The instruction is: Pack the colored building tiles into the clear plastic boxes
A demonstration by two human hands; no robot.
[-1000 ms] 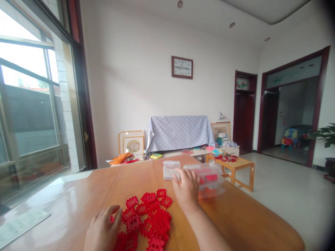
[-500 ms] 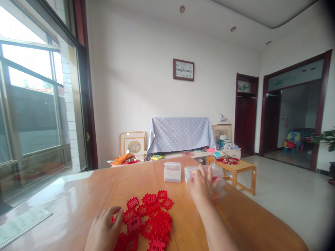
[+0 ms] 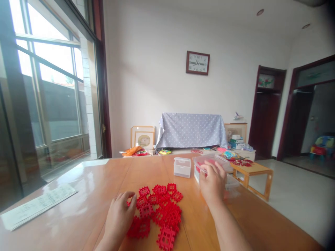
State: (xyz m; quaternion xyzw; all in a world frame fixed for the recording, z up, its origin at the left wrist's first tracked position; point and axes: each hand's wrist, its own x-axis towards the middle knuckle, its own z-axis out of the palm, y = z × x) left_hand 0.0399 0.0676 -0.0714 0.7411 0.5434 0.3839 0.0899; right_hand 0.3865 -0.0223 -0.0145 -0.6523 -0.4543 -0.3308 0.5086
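Observation:
Red window-shaped plastic building blocks (image 3: 167, 213) lie in a loose pile on the wooden table. At the pile's left edge is my left hand (image 3: 119, 212), its thumb and fingers curled together around a bit of red that looks like one of these blocks. My right hand (image 3: 213, 179) is at the front rim of a clear plastic box (image 3: 196, 176), fingers bent over it. Red pieces show inside the box; what those fingertips grip is hidden. Just left of this box stands a smaller clear box (image 3: 182, 168) with its lid up.
A paper sheet (image 3: 39, 205) lies at the table's left. Beyond the right edge stands a low wooden table (image 3: 251, 170) bearing red items. A cloth-draped object (image 3: 192, 130) and framed pictures (image 3: 143, 138) are by the wall. Tall windows (image 3: 57, 97) line the left.
The view has turned left. My right hand's fingers, spread over the box before, are now closer together and bent. My left hand keeps its curled pose beside the pile.

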